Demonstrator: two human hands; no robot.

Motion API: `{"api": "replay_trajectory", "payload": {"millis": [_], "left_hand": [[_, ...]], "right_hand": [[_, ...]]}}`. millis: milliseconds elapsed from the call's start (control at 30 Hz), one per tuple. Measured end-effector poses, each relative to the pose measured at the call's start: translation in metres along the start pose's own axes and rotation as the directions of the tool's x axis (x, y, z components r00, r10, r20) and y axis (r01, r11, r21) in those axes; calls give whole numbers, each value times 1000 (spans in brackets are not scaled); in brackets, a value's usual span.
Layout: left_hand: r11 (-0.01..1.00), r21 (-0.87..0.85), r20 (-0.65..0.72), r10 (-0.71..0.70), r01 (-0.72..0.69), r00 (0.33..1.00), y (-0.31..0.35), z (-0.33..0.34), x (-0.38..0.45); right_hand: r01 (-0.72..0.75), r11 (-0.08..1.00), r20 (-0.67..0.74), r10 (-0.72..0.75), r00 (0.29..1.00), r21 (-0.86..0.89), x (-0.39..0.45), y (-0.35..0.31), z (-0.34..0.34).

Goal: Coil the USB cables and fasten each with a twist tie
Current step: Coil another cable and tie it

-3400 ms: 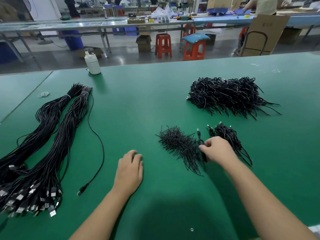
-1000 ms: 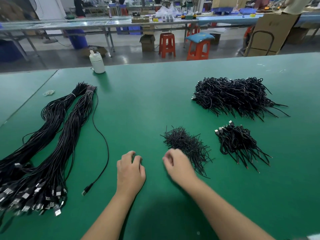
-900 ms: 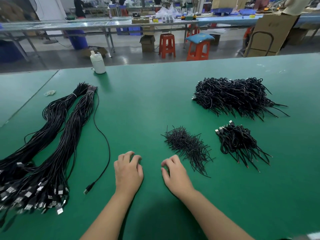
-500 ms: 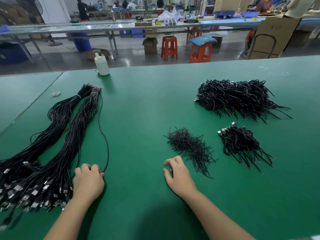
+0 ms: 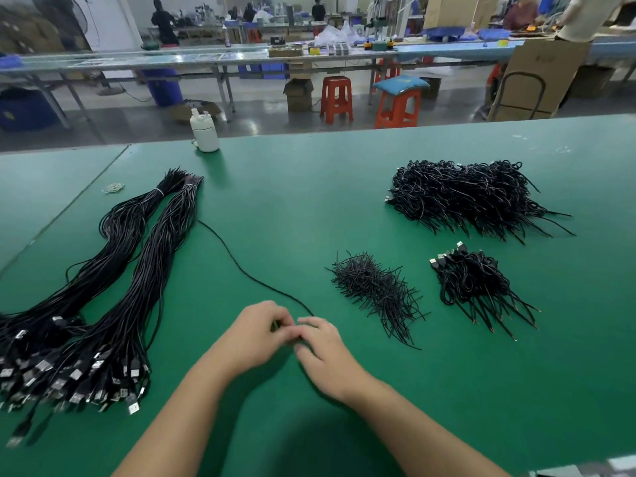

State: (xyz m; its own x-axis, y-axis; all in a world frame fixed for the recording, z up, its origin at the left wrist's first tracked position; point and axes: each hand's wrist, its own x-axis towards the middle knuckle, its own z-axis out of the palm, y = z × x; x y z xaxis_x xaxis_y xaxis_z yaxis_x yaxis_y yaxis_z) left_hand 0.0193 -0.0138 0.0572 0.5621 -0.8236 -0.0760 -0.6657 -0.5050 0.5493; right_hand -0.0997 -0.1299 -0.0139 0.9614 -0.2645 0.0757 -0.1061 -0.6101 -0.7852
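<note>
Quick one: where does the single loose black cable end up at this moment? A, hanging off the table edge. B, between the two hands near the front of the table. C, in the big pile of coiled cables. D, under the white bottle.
B: the single cable runs from the long bundles across the green table to where the left hand and right hand meet.
</note>
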Motion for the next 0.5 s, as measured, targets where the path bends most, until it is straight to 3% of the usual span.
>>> {"api": "replay_trajectory", "payload": {"millis": [33, 67, 100, 133, 167, 200, 233, 333, 367, 500], "left_hand": [[985, -165, -68, -53, 41, 996, 2, -2, 2], [902, -425, -123, -145, 80, 982, 4, -5, 3], [697, -713, -127, -242, 81, 962, 4, -10, 4], [390, -919, -78, -309, 52, 948, 5, -15, 3], [120, -992, -18, -330, 23, 944, 4, -18, 2], [-6, -1000, 18, -316, 17, 949, 1, -18, 1], [4, -999, 31, -276, 34, 961, 0, -16, 0], [354, -932, 40, -110, 77, 993, 8, 4, -4], [389, -918, 50, -68, 72, 996, 9, 10, -3], [323, -946, 24, -61, 43, 998, 14, 15, 5]], "right_hand": [[-15, 998, -42, 18, 999, 64, 2, -7, -5], [-43, 992, -79, 53, 995, 122, 5, -12, -11], [-77, 982, -108, 96, 989, 170, 7, -17, -17], [-104, 971, -136, 136, 981, 216, 9, -20, -23], [-119, 957, -163, 166, 973, 263, 11, -22, -28], [-123, 945, -184, 184, 966, 303, 12, -25, -31], [-117, 937, -195, 189, 962, 329, 14, -27, -34], [-105, 925, -175, 179, 968, 364, 13, -32, -35], [-94, 922, -161, 165, 973, 376, 12, -34, -34], [-51, 938, -120, 97, 988, 344, 7, -43, -34]]}}
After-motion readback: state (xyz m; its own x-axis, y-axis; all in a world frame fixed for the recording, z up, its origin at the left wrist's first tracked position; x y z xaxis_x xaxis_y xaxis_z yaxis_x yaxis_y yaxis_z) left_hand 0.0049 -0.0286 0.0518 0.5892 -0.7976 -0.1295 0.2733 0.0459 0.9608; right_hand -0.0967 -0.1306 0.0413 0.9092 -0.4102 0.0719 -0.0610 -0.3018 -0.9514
